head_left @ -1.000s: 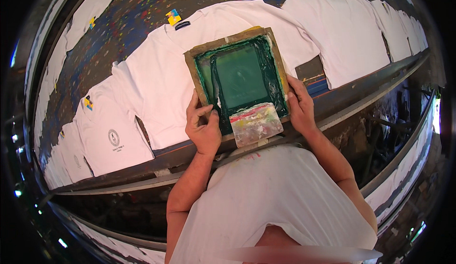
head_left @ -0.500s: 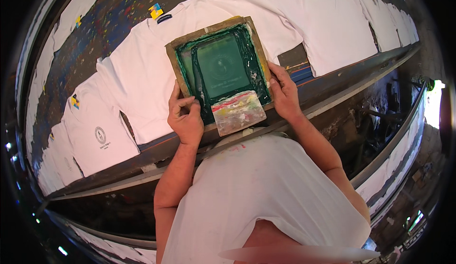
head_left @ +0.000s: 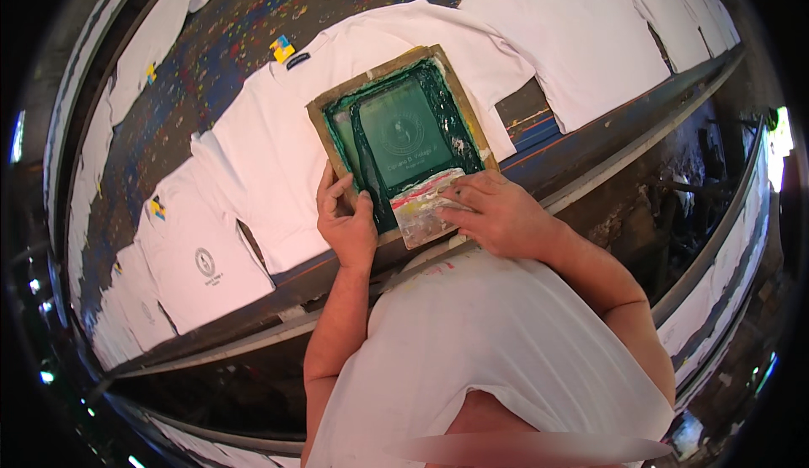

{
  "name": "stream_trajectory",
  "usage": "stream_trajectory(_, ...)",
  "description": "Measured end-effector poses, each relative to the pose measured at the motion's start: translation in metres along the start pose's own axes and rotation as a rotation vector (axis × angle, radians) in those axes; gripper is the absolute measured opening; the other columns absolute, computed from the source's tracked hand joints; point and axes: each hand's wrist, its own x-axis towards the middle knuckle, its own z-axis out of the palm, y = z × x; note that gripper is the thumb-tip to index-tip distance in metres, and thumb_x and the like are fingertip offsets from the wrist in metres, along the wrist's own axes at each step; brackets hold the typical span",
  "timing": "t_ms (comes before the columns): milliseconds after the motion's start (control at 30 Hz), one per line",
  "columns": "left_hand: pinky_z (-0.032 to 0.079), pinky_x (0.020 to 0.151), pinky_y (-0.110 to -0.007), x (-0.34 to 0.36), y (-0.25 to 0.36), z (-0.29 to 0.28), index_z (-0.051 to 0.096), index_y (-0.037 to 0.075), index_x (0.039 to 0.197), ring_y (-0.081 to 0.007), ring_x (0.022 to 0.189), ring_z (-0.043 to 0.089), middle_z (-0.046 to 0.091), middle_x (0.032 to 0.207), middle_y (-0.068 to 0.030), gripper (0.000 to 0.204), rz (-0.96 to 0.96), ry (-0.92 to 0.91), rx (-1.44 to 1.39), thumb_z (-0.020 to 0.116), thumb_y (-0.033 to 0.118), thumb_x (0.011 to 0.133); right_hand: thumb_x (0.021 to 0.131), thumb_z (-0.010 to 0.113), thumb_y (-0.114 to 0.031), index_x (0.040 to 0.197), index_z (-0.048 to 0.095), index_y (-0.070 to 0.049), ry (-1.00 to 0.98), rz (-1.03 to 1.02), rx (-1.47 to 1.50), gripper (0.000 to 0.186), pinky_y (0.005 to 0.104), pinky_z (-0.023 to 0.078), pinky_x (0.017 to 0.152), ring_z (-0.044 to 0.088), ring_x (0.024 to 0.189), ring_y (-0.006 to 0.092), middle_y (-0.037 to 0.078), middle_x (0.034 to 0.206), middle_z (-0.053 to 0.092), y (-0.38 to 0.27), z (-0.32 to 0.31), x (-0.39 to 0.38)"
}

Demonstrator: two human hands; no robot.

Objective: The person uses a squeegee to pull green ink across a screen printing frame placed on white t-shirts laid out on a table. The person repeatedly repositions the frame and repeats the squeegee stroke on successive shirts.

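A wooden-framed printing screen (head_left: 403, 123) with green mesh and a round emblem lies tilted on the chest of a white T-shirt (head_left: 261, 165). Dark green ink smears line the inside of its frame. My left hand (head_left: 347, 225) grips the lower left side of the frame, thumb on the inner side and fingers outside. Across the lower end of the screen leans a flat, paint-stained squeegee (head_left: 424, 215). My right hand (head_left: 501, 215) has its fingers over the squeegee's right side; the thumb is mostly hidden.
More white T-shirts lie along the paint-speckled table, one at the right (head_left: 581, 47) and a printed one at the left (head_left: 198, 245). A raised rail (head_left: 590, 173) runs along the table's near edge. Further shirts line another table at the lower right (head_left: 704, 299).
My right hand has let go of the frame's right side and moved in onto the squeegee. My left hand stays on the frame. The whole view has shifted slightly.
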Motion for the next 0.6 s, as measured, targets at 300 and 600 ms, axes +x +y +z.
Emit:
stream_trajectory(300, 0.056, 0.107, -0.05, 0.045, 0.068, -0.054, 0.07, -0.006, 0.147, -0.0379, 0.131, 0.067, 0.06, 0.166, -0.0187, 0.065, 0.55, -0.556, 1.011, 0.087, 0.009, 0.087, 0.087, 0.075, -0.004, 0.13, 0.077, -0.005, -0.062, 0.024, 0.02, 0.043, 0.0495, 0.06, 0.101, 0.073, 0.115, 0.0361, 0.014, 0.115, 0.076, 0.004, -0.005, 0.041)
stream_trajectory(600, 0.064, 0.096, -0.047, 0.055, 0.08, -0.049, 0.07, -0.008, 0.146, -0.0384, 0.117, 0.073, 0.061, 0.164, -0.0207, 0.055, 0.412, -0.69, 1.098, 0.072, -0.001, 0.092, 0.096, 0.071, 0.002, 0.13, 0.076, -0.009, -0.087, 0.091, 0.073, 0.036, 0.0541, 0.06, 0.094, 0.074, 0.111, 0.0421, 0.017, 0.114, 0.078, 0.081, -0.021, 0.118)
